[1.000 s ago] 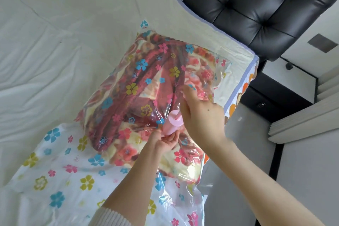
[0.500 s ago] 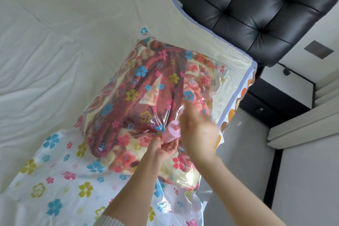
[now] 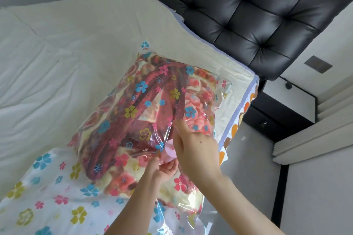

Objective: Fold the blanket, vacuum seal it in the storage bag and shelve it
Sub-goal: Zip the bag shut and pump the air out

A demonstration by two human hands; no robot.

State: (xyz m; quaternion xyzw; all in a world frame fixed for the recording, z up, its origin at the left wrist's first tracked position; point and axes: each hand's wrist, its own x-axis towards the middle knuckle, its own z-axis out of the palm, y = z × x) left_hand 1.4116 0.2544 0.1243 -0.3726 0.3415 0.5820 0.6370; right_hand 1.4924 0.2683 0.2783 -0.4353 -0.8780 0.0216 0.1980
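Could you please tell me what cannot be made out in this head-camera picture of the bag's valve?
- Pink valve, head view: the right hand covers its right side; whether its cap is on cannot be told.
- Left hand fingertips: partly hidden under the valve.
- Storage bag zip end: cut off by the bottom edge.

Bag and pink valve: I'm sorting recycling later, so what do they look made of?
Bag: thin clear plastic film, glossy, going by its glare, creases and the blanket showing through. Valve: probably smooth, matt hard plastic, half hidden by the hands.
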